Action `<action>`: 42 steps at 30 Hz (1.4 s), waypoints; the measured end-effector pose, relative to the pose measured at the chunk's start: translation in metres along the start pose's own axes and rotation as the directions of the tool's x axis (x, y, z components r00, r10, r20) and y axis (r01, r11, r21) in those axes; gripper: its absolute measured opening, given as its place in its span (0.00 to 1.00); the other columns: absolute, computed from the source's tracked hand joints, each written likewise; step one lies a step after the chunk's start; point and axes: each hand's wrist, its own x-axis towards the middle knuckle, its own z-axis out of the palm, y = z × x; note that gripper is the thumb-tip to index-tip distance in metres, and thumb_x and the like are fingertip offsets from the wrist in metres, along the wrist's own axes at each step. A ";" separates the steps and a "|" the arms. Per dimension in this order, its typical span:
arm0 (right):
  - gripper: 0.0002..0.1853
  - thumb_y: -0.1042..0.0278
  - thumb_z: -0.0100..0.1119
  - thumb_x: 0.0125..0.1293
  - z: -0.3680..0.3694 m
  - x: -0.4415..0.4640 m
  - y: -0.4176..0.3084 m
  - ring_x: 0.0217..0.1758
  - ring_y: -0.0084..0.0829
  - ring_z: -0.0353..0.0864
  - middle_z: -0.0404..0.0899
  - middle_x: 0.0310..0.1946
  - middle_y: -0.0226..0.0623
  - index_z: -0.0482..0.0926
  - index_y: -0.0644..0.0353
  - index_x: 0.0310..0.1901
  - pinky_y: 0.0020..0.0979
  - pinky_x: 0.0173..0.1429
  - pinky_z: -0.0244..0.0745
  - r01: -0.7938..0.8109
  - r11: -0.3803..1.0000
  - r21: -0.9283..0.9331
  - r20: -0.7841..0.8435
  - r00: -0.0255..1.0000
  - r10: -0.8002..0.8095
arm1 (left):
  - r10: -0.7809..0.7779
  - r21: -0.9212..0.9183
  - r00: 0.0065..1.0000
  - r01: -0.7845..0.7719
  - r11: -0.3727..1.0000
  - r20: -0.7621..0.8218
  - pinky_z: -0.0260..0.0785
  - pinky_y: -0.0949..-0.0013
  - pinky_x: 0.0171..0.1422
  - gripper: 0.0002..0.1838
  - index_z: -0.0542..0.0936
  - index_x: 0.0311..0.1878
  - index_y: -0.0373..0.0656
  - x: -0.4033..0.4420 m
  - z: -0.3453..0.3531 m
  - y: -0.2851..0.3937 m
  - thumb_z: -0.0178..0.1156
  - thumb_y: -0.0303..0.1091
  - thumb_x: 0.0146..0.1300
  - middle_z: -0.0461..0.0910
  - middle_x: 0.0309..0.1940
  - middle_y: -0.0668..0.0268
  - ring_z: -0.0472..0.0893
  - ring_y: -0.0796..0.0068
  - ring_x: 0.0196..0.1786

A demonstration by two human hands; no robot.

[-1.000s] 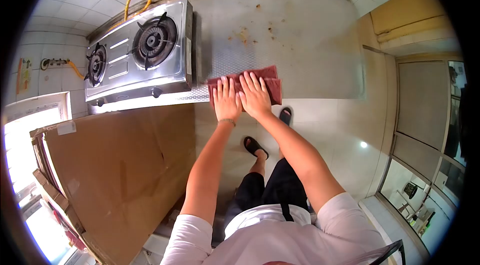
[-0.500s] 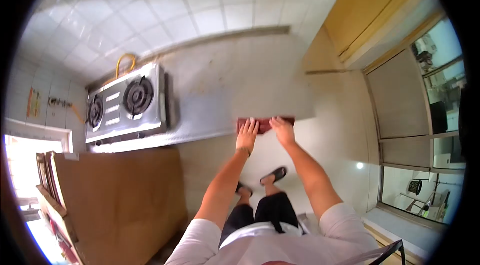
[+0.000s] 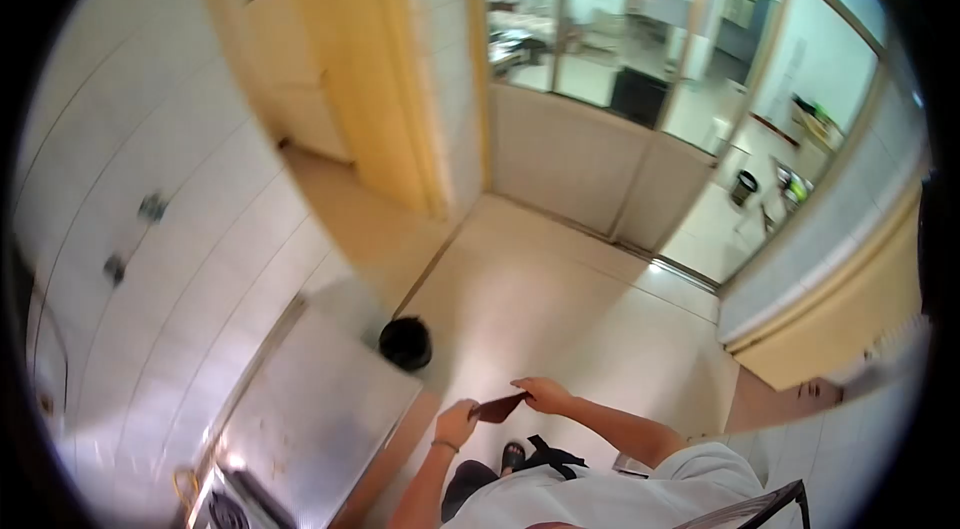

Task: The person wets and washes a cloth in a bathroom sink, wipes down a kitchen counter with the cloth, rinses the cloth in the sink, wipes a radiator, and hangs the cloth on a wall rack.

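A dark red cloth (image 3: 500, 408) hangs in the air between my two hands, above the floor just beyond the counter's right edge. My left hand (image 3: 457, 422), with a bracelet at the wrist, is closed on its left end. On the cloth's right end my right hand (image 3: 543, 394) is closed, fingers pinched together. The metal counter (image 3: 320, 409) lies to the left of my hands, with a few small brownish spots on it.
Part of the gas stove (image 3: 235, 499) shows at the bottom left. A black bin (image 3: 405, 342) stands on the floor by the counter's far end. Ahead are a yellow door (image 3: 370, 79) and a glazed partition (image 3: 570, 154) with another room behind it.
The view has turned right, away from the stove toward the doors. The cloth, earlier flat under my spread hands at the counter, is now lifted off and held between them.
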 end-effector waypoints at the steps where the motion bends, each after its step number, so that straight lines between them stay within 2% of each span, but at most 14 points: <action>1: 0.24 0.74 0.56 0.57 -0.012 -0.011 0.017 0.49 0.52 0.82 0.84 0.44 0.49 0.80 0.60 0.58 0.48 0.57 0.76 -0.030 0.999 -0.015 -0.010 1.000 0.030 | 0.100 -0.017 0.995 -0.100 0.995 -0.003 0.77 0.57 0.47 0.10 0.83 0.47 0.49 0.019 0.007 0.016 0.64 0.33 0.61 0.84 0.40 0.60 0.84 0.54 0.42; 6: 0.16 0.67 0.62 0.51 -0.112 -0.042 0.049 0.47 0.49 0.80 0.85 0.35 0.44 0.87 0.58 0.43 0.46 0.53 0.77 -0.285 0.956 -0.065 0.171 0.941 0.292 | 0.369 -0.106 0.926 -0.360 0.927 0.077 0.78 0.59 0.48 0.15 0.84 0.46 0.49 0.122 -0.012 0.132 0.68 0.26 0.54 0.85 0.42 0.63 0.85 0.57 0.44; 10: 0.10 0.66 0.64 0.48 -0.165 -0.058 0.099 0.39 0.48 0.80 0.84 0.31 0.42 0.86 0.59 0.32 0.47 0.48 0.77 -0.437 0.895 0.090 0.004 0.899 0.439 | 0.494 -0.181 0.856 -0.467 0.866 0.152 0.78 0.58 0.49 0.17 0.83 0.48 0.47 0.214 0.001 0.175 0.69 0.26 0.54 0.85 0.42 0.62 0.85 0.56 0.45; 15: 0.07 0.67 0.67 0.49 -0.244 -0.107 0.130 0.35 0.49 0.80 0.80 0.27 0.43 0.84 0.57 0.31 0.49 0.43 0.75 -0.456 0.889 -0.038 -0.544 0.756 0.364 | 0.559 -0.276 0.705 -0.486 0.829 0.437 0.77 0.58 0.50 0.14 0.84 0.49 0.47 0.314 0.051 0.235 0.67 0.28 0.58 0.85 0.41 0.60 0.84 0.56 0.46; 20: 0.10 0.70 0.69 0.49 -0.317 -0.190 0.133 0.37 0.46 0.81 0.81 0.32 0.40 0.82 0.55 0.36 0.45 0.43 0.76 -0.686 0.723 0.084 -0.807 0.379 0.453 | 0.729 -0.343 0.398 -0.689 0.638 0.557 0.76 0.57 0.47 0.11 0.85 0.45 0.45 0.394 0.130 0.371 0.65 0.26 0.58 0.82 0.36 0.60 0.82 0.53 0.41; 24: 0.12 0.75 0.71 0.49 -0.352 -0.265 0.139 0.38 0.43 0.83 0.82 0.35 0.40 0.80 0.57 0.36 0.39 0.44 0.78 -0.715 0.612 0.338 -0.934 -0.175 0.312 | 0.871 -0.469 0.214 -0.772 0.428 0.442 0.74 0.58 0.45 0.11 0.85 0.38 0.44 0.405 0.203 0.500 0.69 0.20 0.52 0.81 0.38 0.61 0.81 0.56 0.40; 26: 0.13 0.76 0.71 0.50 -0.366 -0.305 0.154 0.39 0.40 0.83 0.82 0.37 0.41 0.79 0.57 0.37 0.38 0.45 0.78 -0.589 0.663 0.462 -0.860 -0.480 0.173 | 0.978 -0.538 0.093 -0.823 0.182 0.189 0.76 0.59 0.46 0.08 0.84 0.33 0.43 0.399 0.248 0.566 0.71 0.20 0.50 0.81 0.37 0.62 0.81 0.58 0.41; 29: 0.15 0.74 0.72 0.55 -0.418 -0.364 0.152 0.43 0.41 0.82 0.80 0.40 0.42 0.74 0.60 0.39 0.41 0.52 0.79 -0.636 0.700 0.326 -0.843 -0.530 -0.089 | 0.972 -0.557 -0.034 -0.815 -0.162 -0.233 0.80 0.58 0.49 0.10 0.81 0.25 0.43 0.383 0.299 0.651 0.73 0.18 0.47 0.80 0.37 0.63 0.83 0.58 0.44; 32: 0.15 0.76 0.71 0.55 -0.471 -0.424 0.148 0.44 0.43 0.83 0.81 0.41 0.43 0.73 0.60 0.40 0.46 0.56 0.79 -0.732 0.679 0.057 -0.831 -0.411 -0.374 | 0.888 -0.598 -0.033 -0.728 -0.336 -0.458 0.81 0.56 0.50 0.10 0.79 0.28 0.43 0.368 0.342 0.747 0.69 0.17 0.54 0.80 0.42 0.58 0.84 0.53 0.46; 34: 0.14 0.80 0.67 0.54 -0.503 -0.461 0.141 0.44 0.43 0.84 0.82 0.42 0.42 0.74 0.60 0.39 0.50 0.57 0.79 -0.820 0.565 -0.087 -0.842 -0.243 -0.482 | 0.874 -0.753 0.134 -0.579 -0.313 -0.467 0.81 0.54 0.53 0.09 0.78 0.30 0.42 0.359 0.383 0.795 0.66 0.17 0.57 0.79 0.44 0.56 0.84 0.52 0.47; 36: 0.14 0.79 0.68 0.53 -0.533 -0.491 0.144 0.43 0.43 0.84 0.82 0.42 0.43 0.74 0.59 0.39 0.52 0.59 0.79 -0.861 0.507 -0.053 -0.883 -0.196 -0.426 | 0.891 -0.809 0.164 -0.511 -0.291 -0.424 0.79 0.54 0.59 0.07 0.76 0.40 0.38 0.357 0.417 0.846 0.61 0.16 0.62 0.79 0.49 0.52 0.84 0.54 0.51; 38: 0.18 0.79 0.68 0.54 -0.549 -0.531 0.164 0.50 0.42 0.84 0.81 0.48 0.41 0.75 0.59 0.46 0.50 0.62 0.77 -0.863 0.503 0.050 -0.941 -0.209 -0.264 | 0.912 -0.939 0.346 -0.327 -0.103 -0.220 0.76 0.56 0.63 0.09 0.74 0.45 0.37 0.339 0.452 0.896 0.58 0.16 0.63 0.79 0.53 0.51 0.83 0.56 0.55; 41: 0.26 0.79 0.68 0.55 -0.578 -0.561 0.192 0.62 0.42 0.78 0.77 0.58 0.40 0.72 0.58 0.57 0.45 0.69 0.72 -0.192 0.807 0.558 -0.687 -0.653 0.319 | 0.916 -0.986 0.379 -0.042 0.159 0.131 0.71 0.61 0.69 0.16 0.71 0.55 0.35 0.327 0.506 0.947 0.52 0.15 0.65 0.78 0.58 0.51 0.80 0.63 0.60; 42: 0.39 0.75 0.71 0.57 -0.587 -0.581 0.204 0.73 0.42 0.68 0.68 0.70 0.40 0.65 0.55 0.70 0.42 0.75 0.64 -0.032 0.888 0.459 -0.747 -0.555 0.366 | 0.915 -0.974 0.338 0.043 0.220 0.222 0.71 0.61 0.69 0.16 0.71 0.56 0.35 0.332 0.527 0.958 0.52 0.15 0.66 0.78 0.58 0.52 0.80 0.63 0.60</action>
